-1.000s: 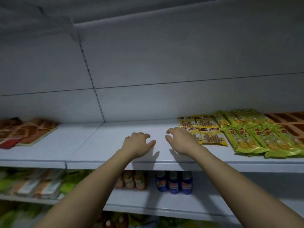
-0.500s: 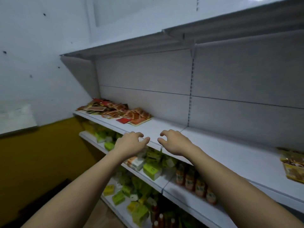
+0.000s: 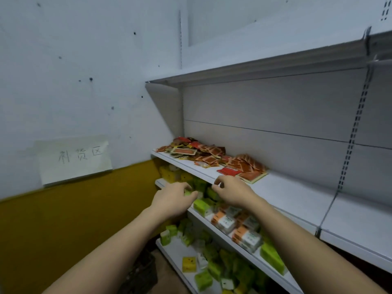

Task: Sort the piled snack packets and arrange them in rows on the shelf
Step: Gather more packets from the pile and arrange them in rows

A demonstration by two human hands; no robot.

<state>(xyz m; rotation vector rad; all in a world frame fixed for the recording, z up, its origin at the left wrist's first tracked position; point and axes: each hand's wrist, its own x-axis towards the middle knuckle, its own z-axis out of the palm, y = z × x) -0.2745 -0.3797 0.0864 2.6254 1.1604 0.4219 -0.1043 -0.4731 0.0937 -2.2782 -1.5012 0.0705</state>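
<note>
My left hand [image 3: 172, 200] and right hand [image 3: 232, 193] hang in the air side by side, just apart, in front of the shelf [image 3: 297, 200] edge; both have loosely curled fingers and hold nothing. The right hand is nearer the shelf, its fingertips close to the front lip. Beyond them, at the shelf's far left end, lies the pile [image 3: 191, 149] of red and orange snack packets, unsorted and overlapping. Just right of the pile, a short leaning row [image 3: 248, 164] of orange packets sits near a single red packet [image 3: 228, 171] (flat, at the front). Below, the lower shelves [image 3: 214, 224] carry green and orange boxes. On the wall to the left hangs a paper sign [image 3: 74, 160].
</note>
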